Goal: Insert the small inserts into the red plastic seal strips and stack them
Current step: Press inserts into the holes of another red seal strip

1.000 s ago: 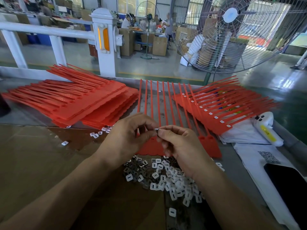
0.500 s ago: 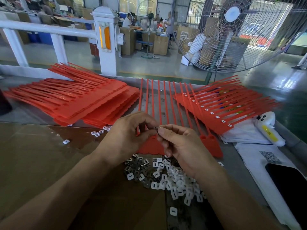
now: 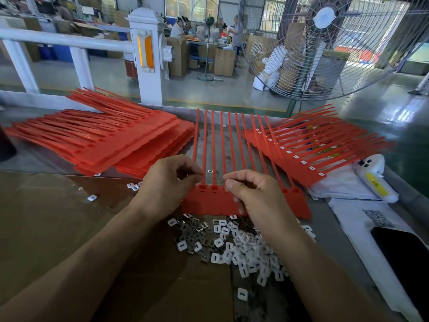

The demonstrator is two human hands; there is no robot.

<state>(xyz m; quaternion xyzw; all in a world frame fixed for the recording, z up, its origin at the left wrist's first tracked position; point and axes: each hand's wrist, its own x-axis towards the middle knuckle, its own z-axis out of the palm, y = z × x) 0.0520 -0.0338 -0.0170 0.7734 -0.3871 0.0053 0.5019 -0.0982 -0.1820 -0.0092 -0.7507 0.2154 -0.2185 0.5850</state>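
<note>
A sheet of joined red seal strips (image 3: 210, 202) lies in front of me, its thin tails pointing away. My left hand (image 3: 166, 185) hovers over the sheet's left end and pinches a small dark insert (image 3: 201, 174) at its fingertips. My right hand (image 3: 256, 196) is over the sheet's middle with fingers curled, thumb against forefinger, and a small metal piece (image 3: 219, 181) glints at its tips. A pile of white and metal inserts (image 3: 232, 245) lies just below both hands. One stack of red strips (image 3: 116, 145) sits at the left, another with white inserts fitted (image 3: 301, 156) at the right.
Brown cardboard (image 3: 46, 217) covers the near left of the bench. At the right lie white paper sheets (image 3: 352, 219), a dark phone (image 3: 404, 259) and a white handheld device (image 3: 373, 180). A white railing post (image 3: 146, 56) and a large fan (image 3: 325, 43) stand beyond the bench.
My hands, joined at the fingertips over one small insert before, have drawn apart. The left stays near the sheet's left end and the right has shifted right and down.
</note>
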